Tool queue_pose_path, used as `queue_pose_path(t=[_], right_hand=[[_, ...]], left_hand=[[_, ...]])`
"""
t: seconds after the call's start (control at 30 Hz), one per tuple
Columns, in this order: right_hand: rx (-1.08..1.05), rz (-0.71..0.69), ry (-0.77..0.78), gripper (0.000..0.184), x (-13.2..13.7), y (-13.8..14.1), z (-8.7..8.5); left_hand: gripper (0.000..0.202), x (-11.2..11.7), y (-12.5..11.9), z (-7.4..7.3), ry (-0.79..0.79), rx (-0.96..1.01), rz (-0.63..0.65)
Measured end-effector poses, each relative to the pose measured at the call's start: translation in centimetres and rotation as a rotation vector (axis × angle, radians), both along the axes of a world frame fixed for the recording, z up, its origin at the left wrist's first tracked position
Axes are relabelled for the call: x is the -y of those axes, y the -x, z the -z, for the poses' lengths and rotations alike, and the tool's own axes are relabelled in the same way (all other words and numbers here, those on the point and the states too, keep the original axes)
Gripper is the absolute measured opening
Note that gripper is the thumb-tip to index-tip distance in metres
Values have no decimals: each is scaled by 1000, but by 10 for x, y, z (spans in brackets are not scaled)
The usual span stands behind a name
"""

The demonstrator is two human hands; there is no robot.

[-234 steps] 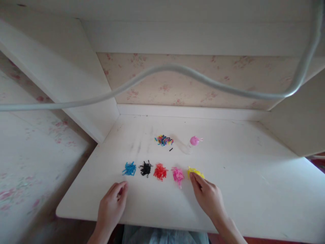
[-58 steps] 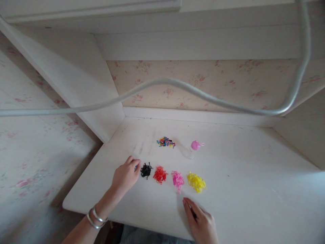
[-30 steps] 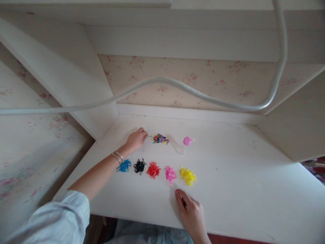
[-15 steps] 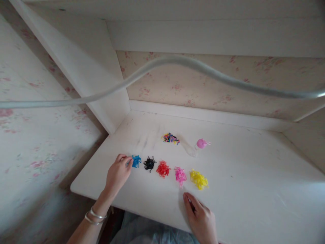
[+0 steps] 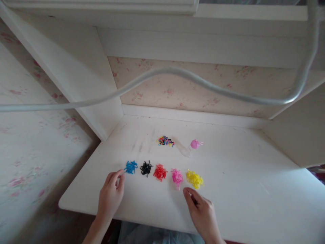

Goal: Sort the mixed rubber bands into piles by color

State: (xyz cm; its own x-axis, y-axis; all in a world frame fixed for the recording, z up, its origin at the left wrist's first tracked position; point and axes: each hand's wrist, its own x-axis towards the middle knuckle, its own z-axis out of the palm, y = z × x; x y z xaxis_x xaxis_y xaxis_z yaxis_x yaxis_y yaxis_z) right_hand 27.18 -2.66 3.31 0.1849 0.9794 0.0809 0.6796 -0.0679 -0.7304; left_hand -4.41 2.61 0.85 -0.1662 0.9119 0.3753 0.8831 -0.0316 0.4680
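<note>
Small rubber bands lie sorted by colour in a row of piles: a blue pile (image 5: 131, 167), a black pile (image 5: 146, 168), a red pile (image 5: 159, 173), a pink pile (image 5: 177, 178) and a yellow pile (image 5: 194, 179). Beside the blue pile, at its lower left, is my left hand (image 5: 111, 191), thumb and forefinger pinched together; anything between them is too small to make out. My right hand (image 5: 201, 210) rests just below the pink and yellow piles with fingers curled into a pinch, its contents hidden.
Farther back on the white desk (image 5: 228, 189) sits a mixed-colour heap of rubber bands (image 5: 165, 141). Right of it lie a clear plastic container (image 5: 185, 150) and a pink round piece (image 5: 195, 144). A pale curved tube (image 5: 172, 70) crosses the view above the desk.
My left hand has drawn back from the blue pile, down and to the left. My right hand stays near the pink pile. The camera view has shifted, revealing more on the right.
</note>
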Motion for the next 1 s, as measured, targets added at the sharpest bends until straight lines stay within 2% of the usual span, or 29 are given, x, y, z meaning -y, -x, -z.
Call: queue_pose_path(t=[0.1, 0.2, 0.3, 0.4, 0.5, 0.63, 0.8, 0.9, 1.0], right_hand=[[92, -57, -35, 38, -29, 13, -28], [275, -107, 27, 34, -73, 28, -42], [485, -39, 211, 32, -120, 37, -38], [541, 6, 265, 34, -159, 39, -25], [562, 32, 297, 35, -182, 38, -14], [582, 45, 328, 37, -195, 37, -5], [599, 36, 309, 44, -198, 43, -1], [611, 19, 273, 43, -187, 50, -5], [622, -6, 225, 41, -165, 49, -15]], left_hand=[[28, 8, -3, 13, 14, 76, 4], [27, 11, -4, 19, 5, 130, 15], [26, 12, -3, 20, -7, 178, 15], [26, 12, -3, 18, -3, 182, 36], [24, 13, -4, 18, 1, 155, 43], [22, 14, -4, 17, -18, 102, 65], [20, 13, -4, 18, 1, 70, 74], [20, 14, -3, 19, 3, 62, 66], [20, 14, -3, 19, 1, 57, 64]])
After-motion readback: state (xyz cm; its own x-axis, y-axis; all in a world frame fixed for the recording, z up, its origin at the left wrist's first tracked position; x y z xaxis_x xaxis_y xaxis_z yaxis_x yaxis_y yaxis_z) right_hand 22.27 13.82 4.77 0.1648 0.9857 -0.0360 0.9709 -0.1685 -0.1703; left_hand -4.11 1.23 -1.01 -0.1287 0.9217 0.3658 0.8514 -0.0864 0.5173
